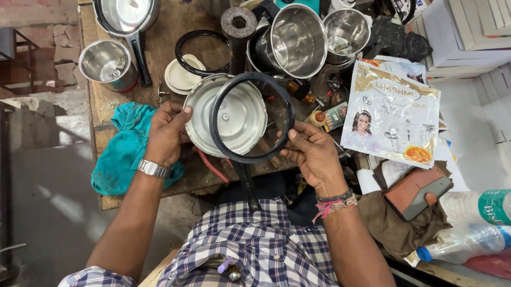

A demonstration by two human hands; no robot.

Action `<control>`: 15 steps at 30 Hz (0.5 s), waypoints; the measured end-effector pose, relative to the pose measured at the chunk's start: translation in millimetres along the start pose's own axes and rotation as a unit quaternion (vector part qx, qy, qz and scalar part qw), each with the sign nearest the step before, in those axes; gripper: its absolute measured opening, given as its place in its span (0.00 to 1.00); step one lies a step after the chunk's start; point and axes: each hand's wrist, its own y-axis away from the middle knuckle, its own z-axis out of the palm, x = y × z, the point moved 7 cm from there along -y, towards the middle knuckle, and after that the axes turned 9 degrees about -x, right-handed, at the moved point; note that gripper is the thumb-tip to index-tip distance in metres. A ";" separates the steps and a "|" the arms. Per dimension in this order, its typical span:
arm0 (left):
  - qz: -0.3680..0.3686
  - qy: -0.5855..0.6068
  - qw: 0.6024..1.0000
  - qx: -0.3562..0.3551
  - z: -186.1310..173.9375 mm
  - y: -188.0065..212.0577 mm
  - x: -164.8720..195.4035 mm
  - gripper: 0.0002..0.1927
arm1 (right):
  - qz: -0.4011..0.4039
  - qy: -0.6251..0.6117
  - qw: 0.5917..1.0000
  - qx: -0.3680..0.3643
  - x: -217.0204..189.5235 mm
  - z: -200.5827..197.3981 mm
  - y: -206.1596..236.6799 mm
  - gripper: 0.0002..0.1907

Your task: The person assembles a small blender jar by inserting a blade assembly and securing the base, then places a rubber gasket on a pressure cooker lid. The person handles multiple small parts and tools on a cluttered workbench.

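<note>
My left hand grips the left rim of a steel pressure cooker lid, held upside down above the wooden workbench. My right hand holds a black rubber gasket ring over the lid; the ring tilts up on its right side and hangs past the lid's rim. The lid's black handle points down toward my body. A wristwatch sits on my left wrist, thread bands on my right.
A teal cloth lies left of the lid. Behind it are a second black ring, a white disc, a steel pan with black handle, steel mixer jars, a printed packet, stacked white boxes and plastic bottles.
</note>
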 end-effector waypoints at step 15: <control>-0.007 0.064 0.998 -0.020 13.9 -7.8 -21.2 0.09 | -0.328 0.725 0.604 -0.049 -29.9 120.8 46.6 0.17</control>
